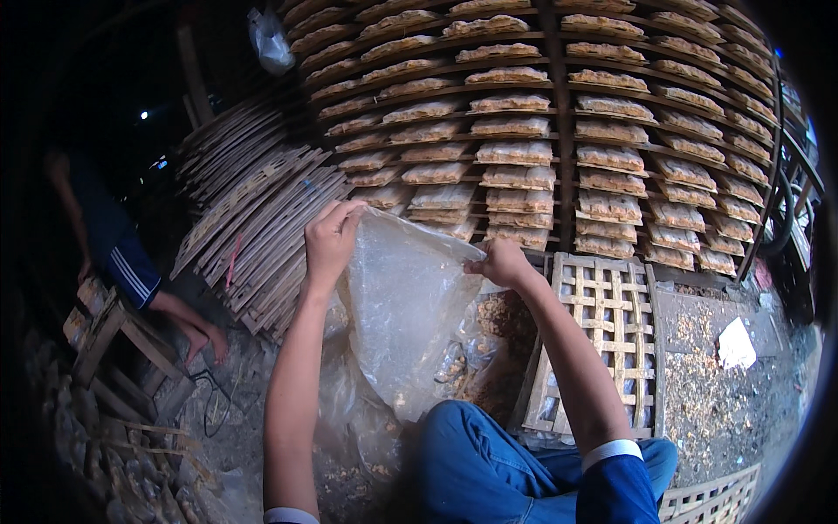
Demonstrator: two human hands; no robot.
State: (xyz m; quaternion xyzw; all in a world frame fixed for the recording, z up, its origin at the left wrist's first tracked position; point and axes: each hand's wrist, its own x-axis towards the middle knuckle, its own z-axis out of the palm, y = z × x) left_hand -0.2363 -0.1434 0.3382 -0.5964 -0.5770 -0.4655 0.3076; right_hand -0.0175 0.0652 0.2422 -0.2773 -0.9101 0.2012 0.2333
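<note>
A translucent plastic sheet (410, 301) hangs spread between my two raised hands, its lower part tapering down toward my lap. Pinched at its upper left corner are the fingers of my left hand (330, 237). Its upper right edge is in the closed fingers of my right hand (504, 262). Whether it is a single sheet or a bag, I cannot tell. Behind and below it lies a heap of tan crumbs (502, 319) with crumpled plastic. My right forearm passes over part of a woven lattice tray (611, 336) beside the heap.
Ahead stands a tall rack (563, 113) filled with flat plastic-wrapped packs on slats. Stacked lattice trays (262, 231) lean at the left. Beyond them, a person (127, 253) is by a wooden stand (131, 345). Crumbs and a white scrap (736, 343) lie on the right floor.
</note>
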